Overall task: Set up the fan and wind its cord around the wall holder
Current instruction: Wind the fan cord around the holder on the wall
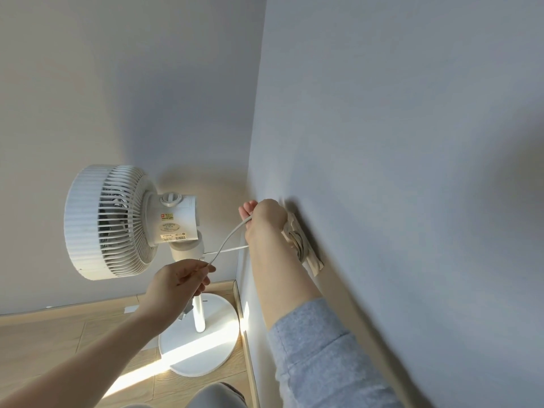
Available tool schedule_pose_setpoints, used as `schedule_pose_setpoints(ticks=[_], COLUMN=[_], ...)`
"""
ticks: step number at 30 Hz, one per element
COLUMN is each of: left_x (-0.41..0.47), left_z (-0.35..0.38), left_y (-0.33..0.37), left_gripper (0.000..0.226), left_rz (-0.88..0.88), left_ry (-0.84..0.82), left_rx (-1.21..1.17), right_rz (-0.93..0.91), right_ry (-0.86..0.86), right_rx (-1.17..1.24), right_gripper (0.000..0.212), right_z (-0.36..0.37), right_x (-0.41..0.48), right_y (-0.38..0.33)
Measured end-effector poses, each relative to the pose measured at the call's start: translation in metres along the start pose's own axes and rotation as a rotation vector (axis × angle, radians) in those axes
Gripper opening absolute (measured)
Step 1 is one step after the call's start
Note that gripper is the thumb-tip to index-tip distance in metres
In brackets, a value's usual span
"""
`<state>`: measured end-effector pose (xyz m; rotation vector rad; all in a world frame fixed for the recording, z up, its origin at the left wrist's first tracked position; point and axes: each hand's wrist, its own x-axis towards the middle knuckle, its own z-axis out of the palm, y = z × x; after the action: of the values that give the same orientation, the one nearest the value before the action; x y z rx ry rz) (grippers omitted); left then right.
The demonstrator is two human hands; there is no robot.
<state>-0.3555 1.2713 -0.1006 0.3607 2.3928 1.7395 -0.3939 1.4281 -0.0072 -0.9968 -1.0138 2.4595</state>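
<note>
The white pedestal fan (117,222) stands upright on its round base (203,348) in the corner of the wooden floor (59,348), its grille head turned left, and its thin white cord (229,240) runs from the neck across to the wall holder (303,245) on the grey wall (412,172), where several turns are already wrapped. The right hand (265,219) is closed around the cord just beside the holder, while the left hand (179,284) pinches a slack loop of it between thumb and fingertips in front of the fan's pole (199,313).
</note>
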Motion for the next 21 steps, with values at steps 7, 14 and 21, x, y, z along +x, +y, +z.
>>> schedule_pose_setpoints(ticks=[7,14,21], left_x=[-0.004,-0.006,-0.013], left_z=[-0.004,0.004,0.002], left_y=[0.001,0.018,0.025], left_gripper=[0.020,0.019,0.026], left_rz=[0.052,0.104,0.125], left_ry=[0.006,-0.012,-0.007], left_rx=[0.013,-0.004,0.004], right_rz=[-0.083,-0.109,-0.197], right_ry=[-0.021,-0.069,0.039], right_rx=[0.140,0.289,0.202], right_gripper=[0.019,0.022,0.024], right_z=[-0.009,-0.022,-0.039], right_x=[-0.022,-0.044,-0.063], right_y=[0.003,-0.016,-0.010])
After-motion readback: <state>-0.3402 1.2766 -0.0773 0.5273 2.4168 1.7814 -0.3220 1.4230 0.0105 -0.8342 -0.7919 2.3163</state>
